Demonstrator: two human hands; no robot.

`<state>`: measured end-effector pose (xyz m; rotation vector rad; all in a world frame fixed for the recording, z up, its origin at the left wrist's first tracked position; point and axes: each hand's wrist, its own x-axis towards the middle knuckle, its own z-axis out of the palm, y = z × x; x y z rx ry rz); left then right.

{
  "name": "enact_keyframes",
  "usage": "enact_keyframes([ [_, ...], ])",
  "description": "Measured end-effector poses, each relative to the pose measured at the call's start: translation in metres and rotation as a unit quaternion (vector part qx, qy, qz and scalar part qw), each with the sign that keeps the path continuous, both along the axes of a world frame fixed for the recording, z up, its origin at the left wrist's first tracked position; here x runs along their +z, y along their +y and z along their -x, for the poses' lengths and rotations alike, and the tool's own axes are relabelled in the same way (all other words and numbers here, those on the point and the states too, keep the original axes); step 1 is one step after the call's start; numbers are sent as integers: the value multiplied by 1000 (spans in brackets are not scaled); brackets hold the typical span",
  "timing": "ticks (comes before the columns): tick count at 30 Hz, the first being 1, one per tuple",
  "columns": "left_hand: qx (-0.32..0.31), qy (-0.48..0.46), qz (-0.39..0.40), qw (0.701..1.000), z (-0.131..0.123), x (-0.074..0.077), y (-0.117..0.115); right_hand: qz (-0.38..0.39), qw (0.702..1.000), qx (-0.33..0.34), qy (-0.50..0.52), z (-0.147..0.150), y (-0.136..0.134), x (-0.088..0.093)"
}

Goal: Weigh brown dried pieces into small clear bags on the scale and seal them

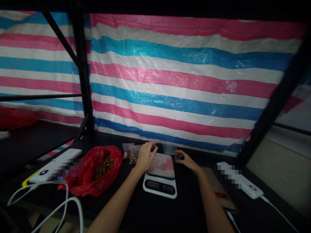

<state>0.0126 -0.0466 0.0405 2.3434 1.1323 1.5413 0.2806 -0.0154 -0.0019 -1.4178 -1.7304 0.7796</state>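
A white kitchen scale [159, 187] with a dark display sits on the black table in front of me. On its shiny weighing plate, which mirrors the pink and white stripes, lies what looks like a clear plastic bag [160, 160]. My left hand [146, 156] hovers over the plate's left back corner, thumb and fingers apart. Beyond the plate's right edge, my right hand [186, 160] has its fingers curled on a small clear plastic bag [178, 157]. Flat transparent bags [170, 149] lie behind the scale. Filled zip bags [134, 154] of small brown pieces stand left of my left hand.
A red plastic bag [113, 176] holding brown nuts or beans [104, 166] lies open at the left. White power banks [55, 165] with cables flank the work area. A flat, framed object [218, 187] rests at right. Black frame posts [84, 71] and a striped sheet [170, 74] close the back.
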Motion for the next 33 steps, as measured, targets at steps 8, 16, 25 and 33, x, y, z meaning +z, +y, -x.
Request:
enact_keyframes([
  [8,-28,32,28,999,2,4,-2,-62,997,-24,28,-6,7,-13],
  [16,-101,130,82,983,0,-10,3,-109,991,-64,54,-3,10,-7],
  [25,-113,173,95,974,-3,-17,4,-131,986,-94,46,-2,12,-8],
  [33,-87,133,71,985,-3,-4,-4,-170,976,-103,84,15,6,10],
])
